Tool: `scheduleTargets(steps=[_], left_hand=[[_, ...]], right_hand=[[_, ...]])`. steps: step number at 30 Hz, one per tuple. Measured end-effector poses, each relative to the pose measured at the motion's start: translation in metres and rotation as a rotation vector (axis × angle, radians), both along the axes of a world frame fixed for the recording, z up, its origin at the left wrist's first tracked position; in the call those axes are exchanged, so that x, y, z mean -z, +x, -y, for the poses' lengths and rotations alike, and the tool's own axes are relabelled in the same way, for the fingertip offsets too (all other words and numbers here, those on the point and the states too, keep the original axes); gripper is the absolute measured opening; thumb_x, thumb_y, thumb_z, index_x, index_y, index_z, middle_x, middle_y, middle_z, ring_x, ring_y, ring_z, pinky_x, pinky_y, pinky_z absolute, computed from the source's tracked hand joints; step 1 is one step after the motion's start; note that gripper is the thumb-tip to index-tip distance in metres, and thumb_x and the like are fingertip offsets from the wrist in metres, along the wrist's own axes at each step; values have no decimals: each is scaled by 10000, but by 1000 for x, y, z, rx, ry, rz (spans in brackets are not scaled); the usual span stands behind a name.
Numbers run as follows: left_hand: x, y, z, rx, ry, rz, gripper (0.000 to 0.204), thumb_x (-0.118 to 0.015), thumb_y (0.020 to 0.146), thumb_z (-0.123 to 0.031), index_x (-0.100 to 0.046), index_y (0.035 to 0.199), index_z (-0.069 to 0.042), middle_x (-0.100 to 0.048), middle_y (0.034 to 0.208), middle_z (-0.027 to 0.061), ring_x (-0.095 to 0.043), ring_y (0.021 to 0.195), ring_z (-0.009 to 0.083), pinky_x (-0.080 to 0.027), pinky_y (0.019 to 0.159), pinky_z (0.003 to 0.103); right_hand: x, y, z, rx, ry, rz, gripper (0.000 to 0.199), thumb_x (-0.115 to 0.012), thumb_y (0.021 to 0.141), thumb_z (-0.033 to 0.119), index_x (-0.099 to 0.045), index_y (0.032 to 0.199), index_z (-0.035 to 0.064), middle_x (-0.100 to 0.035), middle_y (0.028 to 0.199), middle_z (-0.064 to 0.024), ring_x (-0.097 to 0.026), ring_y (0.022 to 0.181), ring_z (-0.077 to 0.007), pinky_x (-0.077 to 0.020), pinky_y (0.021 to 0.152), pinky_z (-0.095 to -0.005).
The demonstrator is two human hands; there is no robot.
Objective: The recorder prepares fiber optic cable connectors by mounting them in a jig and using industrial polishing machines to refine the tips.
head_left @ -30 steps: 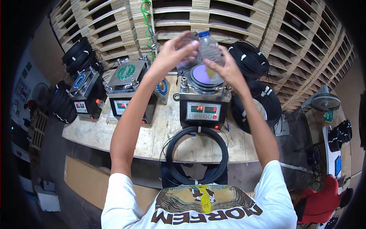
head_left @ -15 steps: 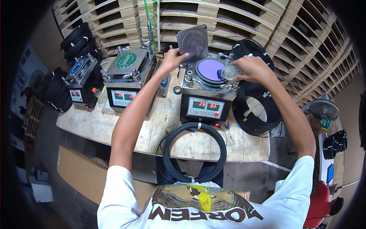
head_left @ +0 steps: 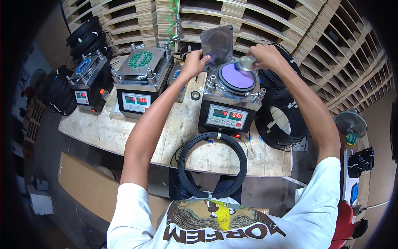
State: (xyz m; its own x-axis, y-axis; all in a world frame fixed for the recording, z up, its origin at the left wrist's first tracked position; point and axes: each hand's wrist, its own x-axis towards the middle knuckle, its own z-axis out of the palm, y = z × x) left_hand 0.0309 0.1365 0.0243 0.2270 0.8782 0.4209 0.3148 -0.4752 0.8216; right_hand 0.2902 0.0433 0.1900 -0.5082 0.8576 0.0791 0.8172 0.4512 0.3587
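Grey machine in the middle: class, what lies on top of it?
On the grey machine lies a round purple disc; the right hand holds a small clear object over its edge. What lies beneath the disc is covered.

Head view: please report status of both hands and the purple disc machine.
Left hand grips tilted grey metal lid. Right hand holds small clear bottle over round purple disc on grey machine. Nothing blocks the disc.
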Motion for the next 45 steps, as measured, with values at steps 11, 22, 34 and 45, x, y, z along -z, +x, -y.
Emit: scheduleTargets(steps=[11, 22, 34, 45], left_hand=[[-15, -11, 15, -59, -26, 13, 241, -682, 918, -165, -699, 1084, 9, -717, 881, 212, -701, 787, 303, -510, 754, 388], [-25, 0, 28, -46, -42, -54, 245, -690, 918, -187, -703, 1071, 4, -711, 864, 212, -697, 778, 312, -508, 741, 400], [-58, 18, 77, -398, 418, 294, 453, -701, 915, -199, -565, 1309, -21, -599, 971, 128, -599, 833, 216, -510, 761, 356], [-135, 4, 189, 152, 151, 142, 535, -851, 795, -249, -665, 1214, 26, -740, 987, 123, -674, 848, 128, -557, 725, 299]], right_hand=[[-23, -33, 55, 16, -170, 67, 519, -861, 677, 235, -733, 1177, 179, -746, 968, -130, -703, 957, -319, -553, 791, -428], [-6, -4, 13, 96, -130, -49, 576, -879, 649, 300, -721, 1184, 156, -727, 1017, -130, -691, 978, -325, -545, 803, -429], [48, 73, 64, 40, -141, -1385, 641, -813, 832, 379, -629, 1300, -17, -703, 1100, -102, -632, 987, -146, -490, 907, -294], [51, -49, 117, -270, -132, -1468, 571, -822, 828, 248, -602, 1321, 63, -680, 1064, -81, -630, 929, -133, -502, 800, -264]])
